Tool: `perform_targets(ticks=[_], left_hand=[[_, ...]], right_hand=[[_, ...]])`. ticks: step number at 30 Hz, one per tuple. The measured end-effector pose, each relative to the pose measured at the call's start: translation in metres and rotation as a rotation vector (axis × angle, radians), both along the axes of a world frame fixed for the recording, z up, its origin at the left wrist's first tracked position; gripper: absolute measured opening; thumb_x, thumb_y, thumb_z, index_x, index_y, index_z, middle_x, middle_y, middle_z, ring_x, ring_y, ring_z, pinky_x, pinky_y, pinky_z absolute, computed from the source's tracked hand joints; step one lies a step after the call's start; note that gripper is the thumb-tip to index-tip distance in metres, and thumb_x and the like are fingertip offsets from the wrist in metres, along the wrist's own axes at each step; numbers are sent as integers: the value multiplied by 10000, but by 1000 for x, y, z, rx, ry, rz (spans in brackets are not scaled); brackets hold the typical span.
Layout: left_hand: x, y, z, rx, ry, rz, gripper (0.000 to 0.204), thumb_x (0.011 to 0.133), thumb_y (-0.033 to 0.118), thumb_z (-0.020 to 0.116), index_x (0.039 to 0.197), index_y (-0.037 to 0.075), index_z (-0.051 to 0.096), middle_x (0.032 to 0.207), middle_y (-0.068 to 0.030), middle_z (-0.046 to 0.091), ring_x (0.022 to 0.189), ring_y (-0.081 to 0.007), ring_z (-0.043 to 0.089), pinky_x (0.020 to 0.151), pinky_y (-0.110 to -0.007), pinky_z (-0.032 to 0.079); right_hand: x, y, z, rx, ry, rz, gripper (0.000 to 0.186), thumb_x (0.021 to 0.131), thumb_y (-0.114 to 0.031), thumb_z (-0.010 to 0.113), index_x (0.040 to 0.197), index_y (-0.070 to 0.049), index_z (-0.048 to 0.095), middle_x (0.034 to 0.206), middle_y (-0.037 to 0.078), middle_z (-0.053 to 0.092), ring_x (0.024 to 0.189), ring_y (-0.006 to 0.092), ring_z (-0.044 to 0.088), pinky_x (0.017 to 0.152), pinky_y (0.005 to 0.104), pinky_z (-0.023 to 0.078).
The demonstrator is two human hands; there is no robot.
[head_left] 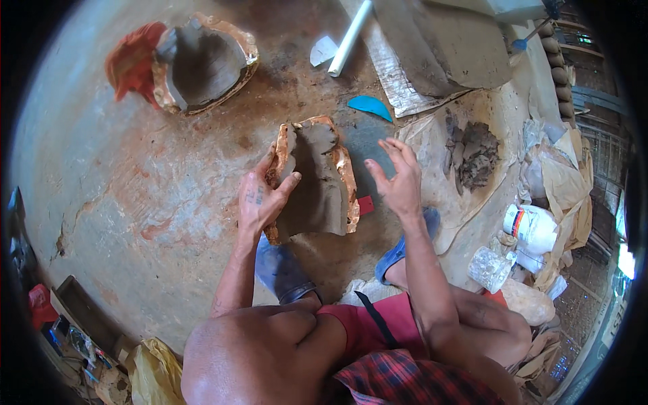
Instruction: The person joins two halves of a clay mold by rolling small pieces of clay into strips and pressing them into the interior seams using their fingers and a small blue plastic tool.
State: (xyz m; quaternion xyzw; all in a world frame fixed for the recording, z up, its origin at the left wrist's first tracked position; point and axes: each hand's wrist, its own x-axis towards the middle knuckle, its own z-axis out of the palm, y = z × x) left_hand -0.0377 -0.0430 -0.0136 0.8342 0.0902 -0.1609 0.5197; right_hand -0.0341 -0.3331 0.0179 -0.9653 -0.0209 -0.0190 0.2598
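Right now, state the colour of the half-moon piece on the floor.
The half-moon piece is plain bright blue, best seen in the head view.

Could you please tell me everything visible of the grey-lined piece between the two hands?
The grey-lined piece is trough-shaped, with a rough, uneven orange-and-whitish rim. Its upward-facing hollow is covered in what looks like damp grey clay. It sits in front of the person, apparently on the floor, its long sides running away from them. The left hand straddles its left edge; the right hand is apart from it. A small red piece shows beside its right edge.
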Motion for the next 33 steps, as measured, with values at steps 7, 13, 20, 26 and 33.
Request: perform_targets(ticks=[7,13,20,26,33], left_hand=[[7,1,9,-78,74,-57,779,782,257,860,1455,-29,590,1328,-271,695,1235,-335,690,1051,-408,522],[17,7,-4,-50,79,-200,786,757,263,882,1428,-37,605,1335,-229,710,1195,-288,701,1026,-387,518],[21,11,-8,-80,117,-203,790,736,260,896,1410,-44,618,1341,-216,712,1203,-266,697,1036,-380,514],[21,8,-13,-91,46,-218,800,731,247,896,1419,-46,612,1351,-224,704,1243,-272,683,1069,-387,504],[16,14,-17,-73,80,-211,769,719,300,897,1369,-31,651,1246,-253,726,1157,-335,709,1011,-412,528]], right_hand=[[97,75,17,-199,-110,554,747,709,-459,921,1275,-28,694,1376,179,636,1327,350,575,1117,486,434],[125,91,-10,-392,272,807,701,605,-573,920,963,-29,658,969,166,753,955,400,731,810,507,573],[123,90,-12,-402,309,813,717,621,-602,906,957,-17,663,955,191,746,966,409,728,809,521,577],[125,86,-15,-438,343,781,681,624,-575,916,905,-2,680,903,215,743,924,429,727,795,515,582],[142,97,-14,-461,407,883,680,587,-545,943,906,2,697,904,220,748,890,427,732,775,518,576]])
